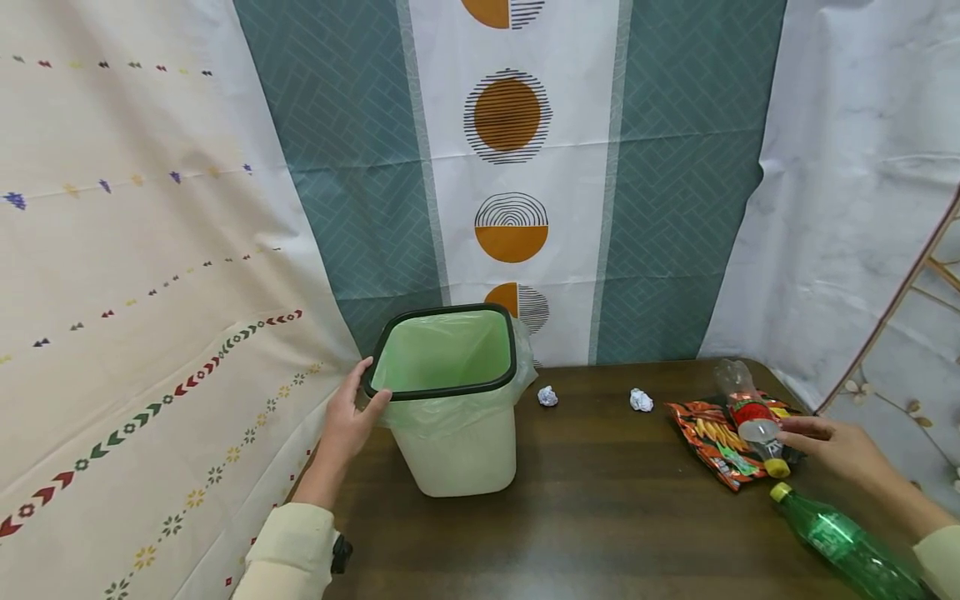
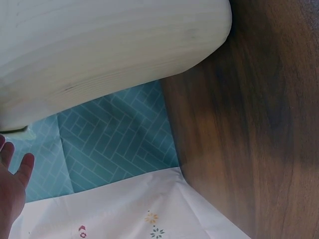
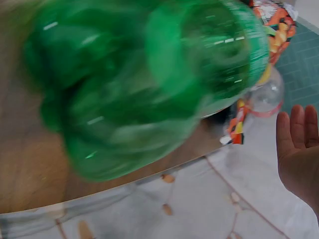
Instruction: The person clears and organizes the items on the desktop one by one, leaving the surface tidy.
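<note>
A pale green trash bin [image 1: 461,454] with a black rim and a clear liner stands upright on the wooden table. My left hand [image 1: 351,417] is at the rim's near left corner, fingers and thumb spread along it. In the left wrist view, the bin's wall [image 2: 114,45] fills the top, with the fingers low at the left. My right hand [image 1: 836,446] reaches to a clear plastic bottle [image 1: 757,429] with a yellow cap, fingers extended at its side. That bottle lies on an orange-and-black snack bag [image 1: 708,433]. In the right wrist view, the hand [image 3: 301,154] has straight fingers.
Below my right forearm lies a green plastic bottle [image 1: 843,533], large and blurred in the right wrist view. Two crumpled paper balls, one near the bin [image 1: 547,396] and another farther right [image 1: 641,400], sit toward the table's back edge. Patterned cloth [image 1: 360,167] hangs behind the table.
</note>
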Demonstrator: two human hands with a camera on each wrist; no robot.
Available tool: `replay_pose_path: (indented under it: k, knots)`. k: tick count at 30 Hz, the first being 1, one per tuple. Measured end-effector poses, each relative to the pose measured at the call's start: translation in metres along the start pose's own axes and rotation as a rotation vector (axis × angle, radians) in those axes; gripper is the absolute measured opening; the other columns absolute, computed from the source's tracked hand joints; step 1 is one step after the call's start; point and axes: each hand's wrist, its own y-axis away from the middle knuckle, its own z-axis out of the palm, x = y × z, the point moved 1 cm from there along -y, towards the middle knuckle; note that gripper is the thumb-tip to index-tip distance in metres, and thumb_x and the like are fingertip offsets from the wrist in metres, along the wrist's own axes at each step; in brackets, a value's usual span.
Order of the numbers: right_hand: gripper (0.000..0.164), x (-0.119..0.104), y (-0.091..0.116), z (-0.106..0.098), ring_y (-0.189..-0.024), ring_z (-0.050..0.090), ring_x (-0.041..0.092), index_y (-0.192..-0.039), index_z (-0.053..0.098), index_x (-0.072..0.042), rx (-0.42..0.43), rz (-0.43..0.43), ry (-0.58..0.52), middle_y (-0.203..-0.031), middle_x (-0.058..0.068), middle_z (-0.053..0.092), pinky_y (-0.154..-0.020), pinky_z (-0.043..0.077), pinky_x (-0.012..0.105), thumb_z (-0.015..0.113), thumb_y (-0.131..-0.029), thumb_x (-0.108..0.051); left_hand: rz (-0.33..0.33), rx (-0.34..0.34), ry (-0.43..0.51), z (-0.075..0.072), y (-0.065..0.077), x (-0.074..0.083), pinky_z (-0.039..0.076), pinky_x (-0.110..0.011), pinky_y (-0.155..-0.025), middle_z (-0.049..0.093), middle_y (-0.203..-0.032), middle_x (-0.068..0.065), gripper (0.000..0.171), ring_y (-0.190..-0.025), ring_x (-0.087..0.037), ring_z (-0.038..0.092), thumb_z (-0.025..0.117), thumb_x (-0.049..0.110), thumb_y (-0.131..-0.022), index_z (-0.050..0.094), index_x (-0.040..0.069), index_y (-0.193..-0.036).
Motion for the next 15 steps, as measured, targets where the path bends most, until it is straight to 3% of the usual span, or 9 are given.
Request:
replay_pose_path:
  k: [2, 7, 12, 14, 15]
  knots:
    - [0.071, 0.005, 0.002, 0.000, -0.113, 0.053, 0.050, -0.132, 0.056, 0.009, -0.014, -0.007, 0.028, -0.121, 0.031, 0.062, -0.078, 0.046, 0.049, 0.059, -0.096, -0.052, 0.000, 0.002, 0.002, 0.000, -0.001, -0.001, 0.029, -0.057, -0.110, 0.039, -0.151, -0.024, 0.066, -0.137, -0.039, 0.039, 0.059, 0.035, -0.096, 0.037, 0.007, -0.152]
    - [0.071, 0.015, 0.007, 0.003, -0.116, 0.049, 0.056, -0.133, 0.055, 0.010, -0.096, -0.001, 0.065, -0.126, 0.036, 0.057, -0.082, 0.046, 0.054, 0.060, -0.095, -0.051, -0.005, 0.002, -0.002, 0.001, -0.001, -0.003, 0.029, -0.057, -0.110, 0.038, -0.152, -0.023, 0.065, -0.137, -0.038, 0.038, 0.059, 0.033, -0.096, 0.037, 0.009, -0.152]
    - [0.072, 0.027, 0.012, 0.012, -0.101, 0.063, 0.032, -0.136, 0.047, 0.015, -0.207, 0.079, -0.077, -0.122, 0.031, 0.061, -0.078, 0.053, 0.041, 0.063, -0.096, -0.043, -0.012, -0.007, -0.006, 0.002, 0.000, -0.002, 0.029, -0.058, -0.110, 0.037, -0.153, -0.023, 0.066, -0.138, -0.039, 0.037, 0.059, 0.035, -0.096, 0.037, 0.009, -0.152]
    - [0.071, 0.033, 0.014, 0.015, -0.099, 0.064, 0.026, -0.135, 0.048, 0.015, -0.223, 0.085, -0.085, -0.121, 0.029, 0.061, -0.074, 0.053, 0.034, 0.064, -0.095, -0.041, -0.014, -0.011, 0.000, 0.002, 0.000, -0.001, 0.028, -0.059, -0.110, 0.036, -0.153, -0.023, 0.067, -0.139, -0.039, 0.037, 0.058, 0.035, -0.096, 0.036, 0.008, -0.152]
    - [0.069, 0.035, 0.014, 0.015, -0.100, 0.064, 0.030, -0.133, 0.050, 0.015, -0.222, 0.061, -0.045, -0.121, 0.030, 0.061, -0.074, 0.053, 0.035, 0.064, -0.096, -0.041, -0.015, -0.012, 0.001, 0.002, 0.000, -0.001, 0.028, -0.059, -0.110, 0.036, -0.153, -0.023, 0.067, -0.139, -0.039, 0.037, 0.058, 0.035, -0.096, 0.036, 0.008, -0.152]
